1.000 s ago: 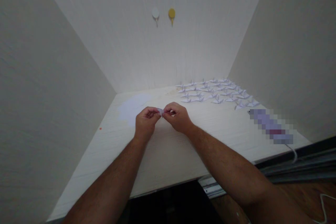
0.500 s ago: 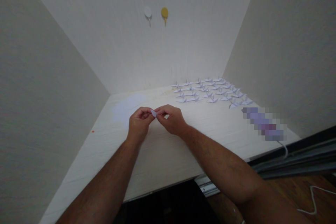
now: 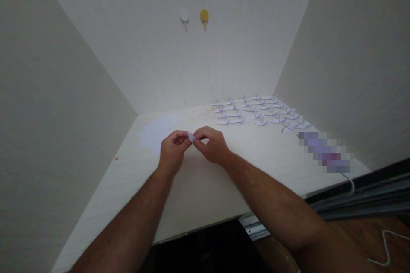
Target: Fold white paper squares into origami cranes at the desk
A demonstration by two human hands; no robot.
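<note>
Between my fingertips is a small piece of folded white paper (image 3: 191, 137), raised a little over the table. My left hand (image 3: 173, 147) pinches it from the left side. My right hand (image 3: 210, 144) pinches its right side, thumb and forefinger close to the other hand's. The fingers hide part of the paper, so its full shape cannot be made out. Beyond and to the left of my left hand lie loose white paper sheets (image 3: 153, 130), spread flat. Several folded paper cranes (image 3: 259, 111) stand in rows at the back right.
The pale table (image 3: 205, 196) meets walls at the back, left and right. A blurred-out object (image 3: 323, 151) lies near the right edge, with a white cable (image 3: 352, 184) beside it. A white hook (image 3: 184, 15) and a yellow hook (image 3: 204, 15) are on the back wall.
The view has shifted slightly, so everything appears a little farther right. More of the folded paper shows between my fingers, and my hands still hold it.
</note>
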